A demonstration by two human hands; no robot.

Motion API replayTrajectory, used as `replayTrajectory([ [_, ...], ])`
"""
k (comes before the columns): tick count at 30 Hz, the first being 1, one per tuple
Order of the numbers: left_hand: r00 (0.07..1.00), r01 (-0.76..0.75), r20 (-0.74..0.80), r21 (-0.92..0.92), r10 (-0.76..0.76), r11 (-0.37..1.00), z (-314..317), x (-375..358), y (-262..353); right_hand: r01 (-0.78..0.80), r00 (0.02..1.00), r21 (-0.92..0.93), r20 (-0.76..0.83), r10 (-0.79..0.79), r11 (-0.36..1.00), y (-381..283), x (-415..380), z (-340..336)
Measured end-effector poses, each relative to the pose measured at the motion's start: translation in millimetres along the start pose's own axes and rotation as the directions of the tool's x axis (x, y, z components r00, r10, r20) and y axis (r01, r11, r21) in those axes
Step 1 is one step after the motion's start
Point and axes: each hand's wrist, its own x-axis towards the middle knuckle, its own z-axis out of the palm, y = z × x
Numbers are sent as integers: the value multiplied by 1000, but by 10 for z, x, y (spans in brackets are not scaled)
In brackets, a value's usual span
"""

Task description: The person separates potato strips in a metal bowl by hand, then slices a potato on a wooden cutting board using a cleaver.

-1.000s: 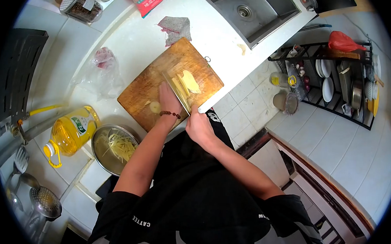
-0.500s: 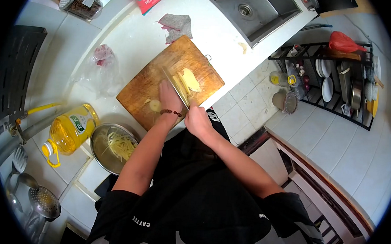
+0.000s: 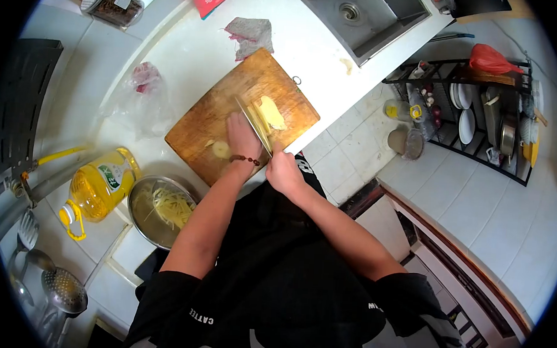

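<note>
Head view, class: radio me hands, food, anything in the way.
Right hand grips knife. Yellow slices on board. Possibly in the way: left hand, close alongside knife.

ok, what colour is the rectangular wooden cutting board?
The rectangular wooden cutting board is warm orange-brown, uneven in tone; best seen in the head view.

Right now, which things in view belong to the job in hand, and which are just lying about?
In the job:
knife, in the right hand
yellow slices
cutting board
pale strips in the steel bowl, probably

Lying about, it seems:
oil bottle
grey cloth
plastic bag
red packet
</note>
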Motion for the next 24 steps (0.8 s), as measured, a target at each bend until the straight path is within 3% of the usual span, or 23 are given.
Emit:
replayTrajectory([
  [3,999,-36,-20,27,36,999,15,-22,-47,57,998,30,-21,-56,998,0,114,52],
  [11,999,-35,-17,27,35,999,31,-34,-53,-81,993,3,86,81,997,19,-55,1],
  [14,995,-66,-67,26,68,997,39,-10,-66,-54,997,22,57,53,998,25,169,49],
  [16,987,-109,-117,32,112,994,83,9,-111,66,996,38,-66,-64,997,63,386,120],
  [19,988,-108,-106,5,108,994,42,-3,-80,-3,999,75,-43,7,997,51,436,114],
  [24,990,-125,-73,-16,123,992,-15,-5,-135,42,994,72,-100,-34,997,-44,258,50],
])
